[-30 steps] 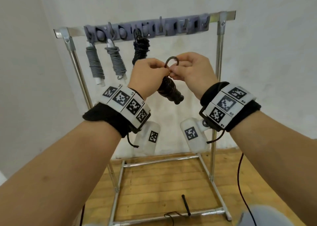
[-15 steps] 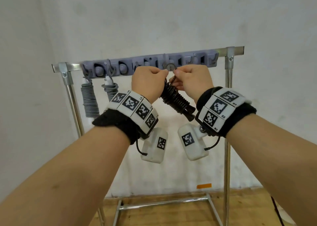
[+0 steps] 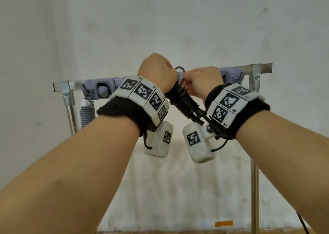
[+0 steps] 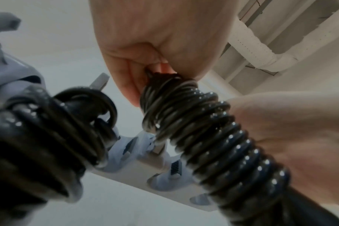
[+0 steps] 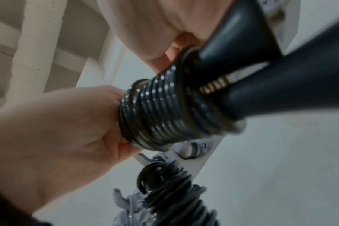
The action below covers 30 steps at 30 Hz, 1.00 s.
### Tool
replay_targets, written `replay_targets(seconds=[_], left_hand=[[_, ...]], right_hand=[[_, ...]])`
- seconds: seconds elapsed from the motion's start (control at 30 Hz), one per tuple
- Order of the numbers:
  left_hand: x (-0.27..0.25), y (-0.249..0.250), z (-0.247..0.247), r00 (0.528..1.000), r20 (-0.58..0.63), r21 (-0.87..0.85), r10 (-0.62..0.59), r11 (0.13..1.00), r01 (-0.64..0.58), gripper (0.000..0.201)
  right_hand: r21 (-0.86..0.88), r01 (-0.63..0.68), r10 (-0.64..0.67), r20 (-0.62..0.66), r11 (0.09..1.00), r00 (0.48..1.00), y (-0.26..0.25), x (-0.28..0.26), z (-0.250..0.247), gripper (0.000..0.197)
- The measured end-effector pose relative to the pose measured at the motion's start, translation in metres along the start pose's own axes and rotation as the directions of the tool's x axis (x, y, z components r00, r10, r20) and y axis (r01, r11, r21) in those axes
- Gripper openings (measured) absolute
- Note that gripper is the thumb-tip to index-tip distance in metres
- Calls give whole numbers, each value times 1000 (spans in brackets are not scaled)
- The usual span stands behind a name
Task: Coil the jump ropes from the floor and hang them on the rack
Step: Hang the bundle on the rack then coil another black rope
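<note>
While our left hand (image 3: 156, 73) and right hand (image 3: 201, 80) pinch the black rope coil's (image 3: 183, 102) top loop (image 3: 179, 69) mid-frame, the rack's hook strip (image 3: 99, 89) sits just behind; coil slants toward lower right.

Hands hide most of rack's hook strip (image 3: 229, 73); hung black rope (image 4: 39, 137) blurred.

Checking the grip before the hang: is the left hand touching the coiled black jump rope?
Touching. The left wrist view shows the left hand with its fingers curled round the top of the coiled black jump rope, skin against cord.
</note>
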<state>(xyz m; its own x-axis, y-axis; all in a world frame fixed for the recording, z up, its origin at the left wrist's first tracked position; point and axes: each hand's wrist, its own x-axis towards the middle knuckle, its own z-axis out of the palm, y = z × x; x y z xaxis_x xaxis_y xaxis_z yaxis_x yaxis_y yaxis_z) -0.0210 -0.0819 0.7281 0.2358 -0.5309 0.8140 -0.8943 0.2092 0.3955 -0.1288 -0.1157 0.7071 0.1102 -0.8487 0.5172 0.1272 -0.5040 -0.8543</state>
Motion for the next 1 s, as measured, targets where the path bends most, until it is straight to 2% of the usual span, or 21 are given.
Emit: replay_targets(seconds=[0.07, 0.2, 0.37, 0.5, 0.6, 0.67, 0.73, 0.83, 0.9, 1.0], left_hand=[[3, -1, 3, 999, 36, 76, 3, 997, -6, 18], [0, -5, 13, 995, 85, 224, 42, 973, -60, 19], [-7, -9, 20, 994, 89, 326, 58, 942, -84, 14], [-14, -5, 16, 991, 114, 357, 75, 928, -111, 12], [-21, -5, 12, 987, 129, 349, 92, 928, -132, 15], [-28, -8, 9, 977, 137, 301, 161, 933, -196, 21], [-40, -12, 4, 958, 124, 217, 257, 935, -279, 25], [-64, -21, -7, 903, 30, 89, 428, 899, -429, 22], [-87, -32, -11, 858, -15, 72, 513, 856, -511, 20], [-130, -55, -14, 854, -6, 47, 521, 853, -520, 22]], right_hand=[[-55, 0, 0, -1, 998, 1000, 6, 6, -1, 27], [-183, -5, 12, 38, 983, 999, 19, 11, -4, 19], [-126, 3, -4, -3, 992, 1000, 30, 2, 1, 24], [-146, 58, -64, -35, 988, 997, 34, -7, 4, 24], [-176, 76, -91, -77, 981, 993, 36, -11, 6, 19], [-212, 71, -87, -69, 975, 994, 37, -17, 6, 11], [-294, 85, -109, -67, 952, 992, 41, -26, 3, 16], [-410, 143, -194, -85, 901, 977, 48, -53, -1, 18], [-454, 173, -229, -70, 874, 971, 57, -75, -5, 17], [-458, 130, -143, 6, 879, 990, 82, -111, -11, 13]])
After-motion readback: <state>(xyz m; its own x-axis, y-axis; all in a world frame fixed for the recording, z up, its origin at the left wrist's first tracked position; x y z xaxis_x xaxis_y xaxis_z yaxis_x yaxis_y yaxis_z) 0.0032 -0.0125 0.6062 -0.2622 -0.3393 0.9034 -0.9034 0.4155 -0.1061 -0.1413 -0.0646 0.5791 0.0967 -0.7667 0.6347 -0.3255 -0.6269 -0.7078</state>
